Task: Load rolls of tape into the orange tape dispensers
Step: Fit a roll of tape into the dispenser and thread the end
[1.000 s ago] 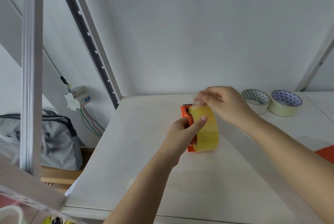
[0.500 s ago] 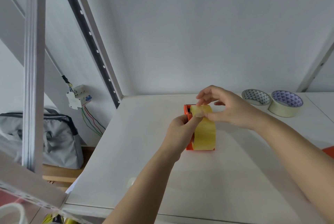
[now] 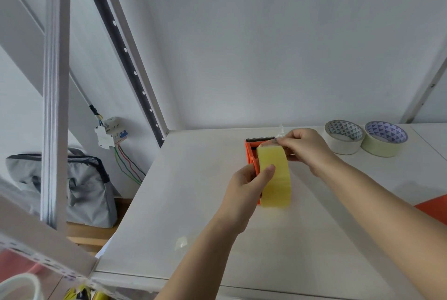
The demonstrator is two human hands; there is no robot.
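Observation:
An orange tape dispenser [image 3: 250, 154] stands on the white shelf [image 3: 183, 198] with a yellowish roll of tape [image 3: 275, 178] seated in it. My left hand [image 3: 249, 188] grips the dispenser's side, thumb pressed on the roll. My right hand [image 3: 307, 147] pinches the clear free end of the tape [image 3: 280, 131], held just past the serrated blade [image 3: 260, 139] at the dispenser's far end. Two more tape rolls lie flat at the back right: a white one [image 3: 344, 138] and a pale yellow one [image 3: 384, 140].
An orange object [image 3: 433, 207] shows at the right edge behind my right forearm. A small scrap of clear tape [image 3: 181, 242] lies on the shelf near the front. Metal rack uprights [image 3: 56, 96] rise at left, with a grey bag [image 3: 79, 186] and a wired breaker [image 3: 108, 134] beyond.
My right hand has drawn the tape's free end from the top of the roll forward to the blade. My left hand has shifted lower on the roll.

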